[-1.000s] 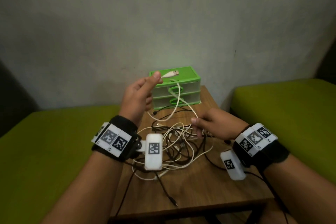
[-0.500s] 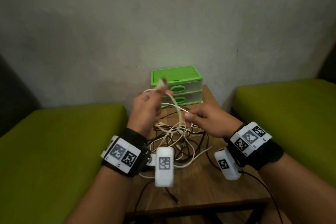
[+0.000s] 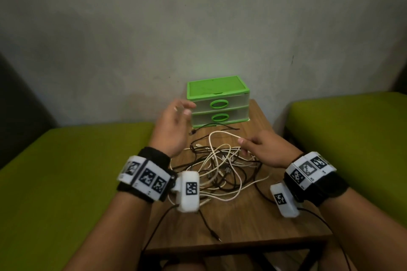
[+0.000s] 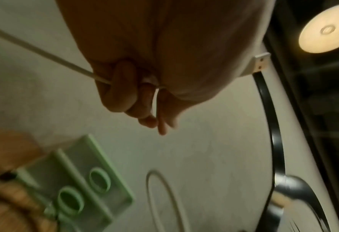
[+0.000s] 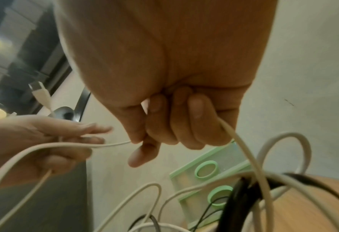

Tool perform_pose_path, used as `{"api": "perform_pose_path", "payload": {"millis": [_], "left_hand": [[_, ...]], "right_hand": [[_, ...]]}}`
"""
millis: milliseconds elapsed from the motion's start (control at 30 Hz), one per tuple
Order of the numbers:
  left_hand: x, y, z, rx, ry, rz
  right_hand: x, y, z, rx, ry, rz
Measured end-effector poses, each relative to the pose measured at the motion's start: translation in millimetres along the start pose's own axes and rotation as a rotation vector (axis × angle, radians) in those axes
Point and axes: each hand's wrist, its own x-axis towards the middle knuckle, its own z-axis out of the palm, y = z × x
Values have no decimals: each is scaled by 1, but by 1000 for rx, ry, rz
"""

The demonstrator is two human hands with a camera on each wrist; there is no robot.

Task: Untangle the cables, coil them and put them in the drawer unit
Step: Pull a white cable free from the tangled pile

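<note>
A tangle of white and black cables lies in the middle of the small wooden table. My left hand is raised in front of the green drawer unit. Its fingers curl round a white cable, and the USB plug sticks out past the thumb side. My right hand hovers over the right of the tangle. It pinches the same white cable between thumb and forefinger, and the other fingers curl round it. Both drawers are closed.
A black cable's plug lies in front of the drawer unit, and a black jack end lies near the table's front edge. Green cushioned seats flank the table on the left and right. A grey wall stands right behind the drawer unit.
A second ago my left hand held the USB plug up over the drawer unit. The hands then came close together and have now drawn slightly apart, with the plug end tucked in the left hand.
</note>
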Motion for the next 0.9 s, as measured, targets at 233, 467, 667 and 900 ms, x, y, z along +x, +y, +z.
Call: {"api": "perform_pose_path", "payload": {"millis": [233,467,667,900], "left_hand": [[-13,9,54,152,-437,-78],[5,10,4,-264,-213,-173],[32,-2,-67,-533,30,-208],[19,8,-26,73,-26,-144]], "right_hand": [[4,-15,-3,32,39,-206],[-12,5,1,61,-60,-89],[-12,43,8,11,-191,94],[-4,-1,-22,-37,-163,-60]]}}
